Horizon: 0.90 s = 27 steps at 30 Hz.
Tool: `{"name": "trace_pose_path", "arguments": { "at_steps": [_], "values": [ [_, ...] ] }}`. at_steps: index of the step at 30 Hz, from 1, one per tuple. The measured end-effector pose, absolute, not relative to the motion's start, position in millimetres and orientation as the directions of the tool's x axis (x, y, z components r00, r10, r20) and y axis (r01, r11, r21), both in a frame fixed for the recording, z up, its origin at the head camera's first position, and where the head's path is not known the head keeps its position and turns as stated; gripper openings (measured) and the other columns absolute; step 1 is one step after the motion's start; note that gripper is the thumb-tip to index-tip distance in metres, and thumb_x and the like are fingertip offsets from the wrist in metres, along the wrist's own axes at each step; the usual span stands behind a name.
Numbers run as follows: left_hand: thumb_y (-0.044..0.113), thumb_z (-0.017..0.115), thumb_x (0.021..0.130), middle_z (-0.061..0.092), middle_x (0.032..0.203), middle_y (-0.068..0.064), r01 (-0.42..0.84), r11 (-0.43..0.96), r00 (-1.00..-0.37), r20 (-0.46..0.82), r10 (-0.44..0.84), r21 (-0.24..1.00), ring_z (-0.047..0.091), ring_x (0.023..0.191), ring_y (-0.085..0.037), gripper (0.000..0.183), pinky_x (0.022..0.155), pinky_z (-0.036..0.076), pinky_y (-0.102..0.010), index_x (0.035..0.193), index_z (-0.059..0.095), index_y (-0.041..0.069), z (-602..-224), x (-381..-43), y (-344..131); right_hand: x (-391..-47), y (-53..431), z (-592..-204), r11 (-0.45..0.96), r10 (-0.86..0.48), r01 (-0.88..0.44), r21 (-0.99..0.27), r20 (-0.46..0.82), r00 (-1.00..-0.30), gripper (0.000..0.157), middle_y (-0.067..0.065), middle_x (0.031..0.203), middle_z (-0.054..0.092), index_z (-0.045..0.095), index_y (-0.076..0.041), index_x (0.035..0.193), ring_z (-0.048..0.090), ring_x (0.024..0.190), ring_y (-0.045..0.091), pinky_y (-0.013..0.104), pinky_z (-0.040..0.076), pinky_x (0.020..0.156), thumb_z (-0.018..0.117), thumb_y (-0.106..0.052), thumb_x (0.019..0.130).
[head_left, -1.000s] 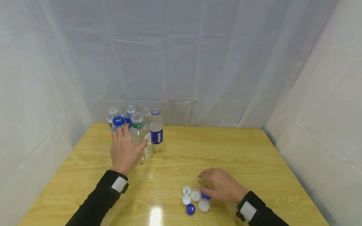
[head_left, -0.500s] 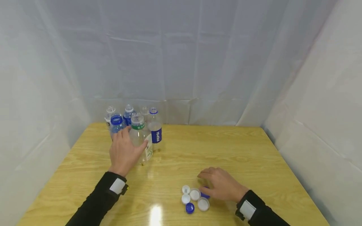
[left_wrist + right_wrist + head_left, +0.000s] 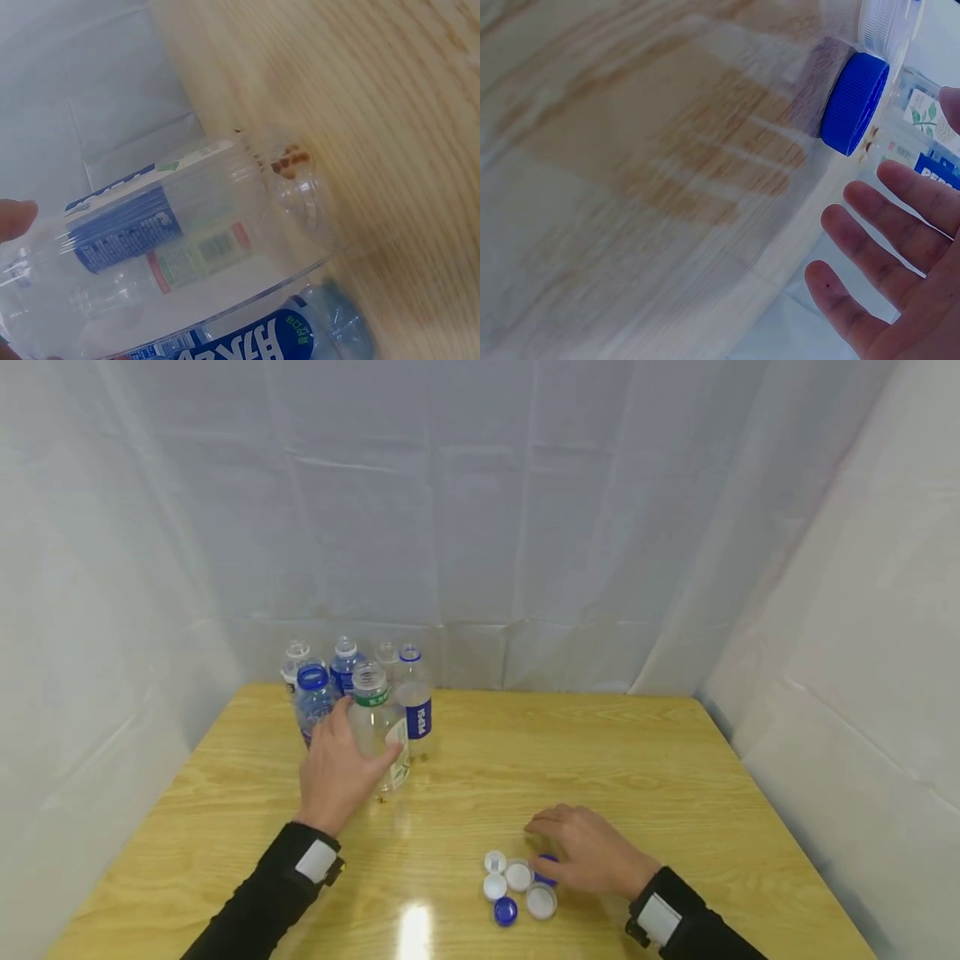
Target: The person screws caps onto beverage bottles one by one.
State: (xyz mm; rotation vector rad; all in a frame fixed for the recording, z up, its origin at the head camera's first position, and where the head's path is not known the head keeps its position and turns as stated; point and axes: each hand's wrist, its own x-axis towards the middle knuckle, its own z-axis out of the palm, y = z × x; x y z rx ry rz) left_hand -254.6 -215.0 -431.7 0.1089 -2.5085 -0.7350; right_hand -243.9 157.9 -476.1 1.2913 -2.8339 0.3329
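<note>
My left hand [image 3: 337,772] grips a clear plastic bottle [image 3: 369,735] without a cap, fingers on its left side and thumb on its right. The bottle has a green neck band and a pale label, and stands upright. In the left wrist view the clear bottle [image 3: 210,240] shows its base close to the table, with brown drops there. My right hand [image 3: 588,852] hovers low, fingers spread, beside several bottle caps. A blue cap [image 3: 546,869] lies partly under its thumb; another blue cap [image 3: 506,911] and white caps [image 3: 519,876] lie to its left.
Other uncapped bottles crowd around the held one: a Pepsi bottle [image 3: 416,710] to its right, a blue-necked bottle [image 3: 313,693] to its left, and several more behind. A white sheet [image 3: 480,527] hangs along the back and sides of the wooden table [image 3: 585,752].
My left hand has shifted slightly right and nearer with the clear bottle, showing more of the blue-necked bottle. The right hand and the caps have stayed in place.
</note>
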Motion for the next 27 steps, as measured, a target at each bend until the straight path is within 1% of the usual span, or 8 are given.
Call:
{"name": "trace_pose_path", "arguments": {
  "at_steps": [3, 9, 11, 15, 20, 24, 27],
  "values": [
    [0.053, 0.081, 0.08, 0.047, 0.145, -0.033, 0.047, 0.841, -0.878, 0.424, -0.223, 0.539, 0.053, 0.124, -0.05, 0.109, 0.089, 0.05, -0.069, 0.158, 0.024, 0.002, -434, -254, -214, -244, 158, -477, 0.641, -0.743, -0.744, -0.189, 0.092, -0.663, 0.047, 0.002, 0.129, 0.068, 0.069, -0.017, 0.129, 0.064, 0.119, 0.023, 0.047, 0.053, 0.1, 0.064, -0.05, 0.096],
    [0.052, 0.083, 0.079, 0.046, 0.147, -0.033, 0.027, 0.828, -0.903, 0.369, -0.22, 0.56, 0.057, 0.118, -0.053, 0.119, 0.086, 0.052, -0.067, 0.162, 0.01, 0.009, -439, -255, -212, -243, 156, -477, 0.641, -0.743, -0.743, -0.191, 0.087, -0.663, 0.047, 0.003, 0.131, 0.068, 0.068, -0.017, 0.13, 0.063, 0.121, 0.024, 0.048, 0.052, 0.102, 0.064, -0.049, 0.096],
    [0.049, 0.083, 0.08, 0.041, 0.152, -0.032, 0.026, 0.825, -0.907, 0.36, -0.218, 0.565, 0.056, 0.12, -0.054, 0.119, 0.088, 0.051, -0.068, 0.162, 0.007, 0.01, -441, -256, -211, -244, 155, -476, 0.64, -0.745, -0.745, -0.189, 0.085, -0.662, 0.048, 0.004, 0.131, 0.067, 0.068, -0.016, 0.131, 0.063, 0.122, 0.024, 0.048, 0.052, 0.102, 0.063, -0.049, 0.096],
    [0.045, 0.084, 0.081, 0.038, 0.155, -0.031, 0.026, 0.824, -0.903, 0.367, -0.224, 0.566, 0.057, 0.118, -0.053, 0.118, 0.085, 0.053, -0.066, 0.163, 0.006, 0.01, -442, -256, -211, -244, 153, -475, 0.637, -0.749, -0.748, -0.188, 0.08, -0.658, 0.049, 0.004, 0.132, 0.066, 0.067, -0.017, 0.131, 0.062, 0.122, 0.024, 0.047, 0.052, 0.102, 0.063, -0.05, 0.096],
    [0.044, 0.084, 0.08, 0.04, 0.154, -0.031, 0.035, 0.822, -0.892, 0.389, -0.231, 0.568, 0.06, 0.113, -0.053, 0.118, 0.079, 0.055, -0.064, 0.162, 0.008, 0.01, -439, -254, -209, -244, 152, -473, 0.634, -0.753, -0.748, -0.195, 0.067, -0.655, 0.048, 0.003, 0.132, 0.067, 0.067, -0.018, 0.131, 0.063, 0.121, 0.023, 0.046, 0.052, 0.102, 0.064, -0.049, 0.094],
    [0.043, 0.084, 0.079, 0.043, 0.152, -0.03, 0.055, 0.811, -0.882, 0.409, -0.233, 0.582, 0.059, 0.115, -0.052, 0.117, 0.081, 0.054, -0.065, 0.163, 0.009, 0.011, -433, -249, -207, -241, 151, -473, 0.627, -0.757, -0.742, -0.237, 0.038, -0.652, 0.048, 0.001, 0.133, 0.066, 0.067, -0.019, 0.131, 0.061, 0.123, 0.022, 0.047, 0.05, 0.105, 0.067, -0.047, 0.093],
    [0.042, 0.084, 0.079, 0.046, 0.149, -0.029, 0.072, 0.805, -0.874, 0.426, -0.234, 0.589, 0.061, 0.11, -0.05, 0.115, 0.078, 0.055, -0.064, 0.162, 0.012, 0.012, -427, -244, -206, -239, 149, -471, 0.617, -0.764, -0.739, -0.27, 0.018, -0.645, 0.048, -0.001, 0.133, 0.065, 0.067, -0.02, 0.132, 0.06, 0.125, 0.021, 0.047, 0.05, 0.106, 0.07, -0.046, 0.091]
  ]
}}
